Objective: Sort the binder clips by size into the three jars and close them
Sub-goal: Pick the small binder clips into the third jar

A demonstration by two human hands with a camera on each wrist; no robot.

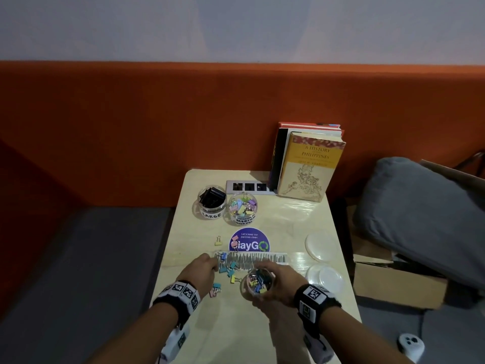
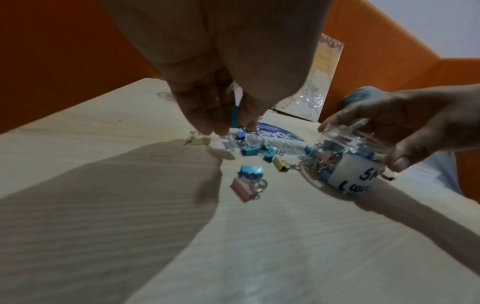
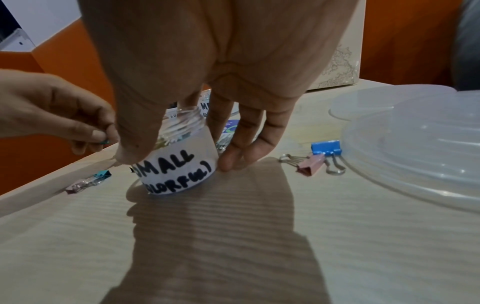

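My right hand (image 1: 274, 278) grips the open jar labelled SMALL (image 3: 179, 162), which stands on the table's near part with several coloured small clips inside. To its left, my left hand (image 2: 226, 125) pinches a teal small clip (image 2: 235, 117) just above a scatter of loose small clips (image 1: 231, 269). A blue and a pink clip (image 2: 246, 181) lie nearer me, and a yellow clip (image 1: 218, 240) lies apart, farther back. The LARGE jar (image 1: 211, 200) holds black clips and the MEDIUM jar (image 1: 242, 208) coloured ones; both stand open at the back left.
Clear lids (image 1: 319, 246) (image 1: 325, 278) lie at the table's right side. A round purple sticker (image 1: 249, 241) and a clear strip (image 1: 262, 257) sit mid-table. Books (image 1: 307, 164) and a power strip (image 1: 249, 187) stand at the back. The table's left edge (image 1: 168, 248) is close to my left hand.
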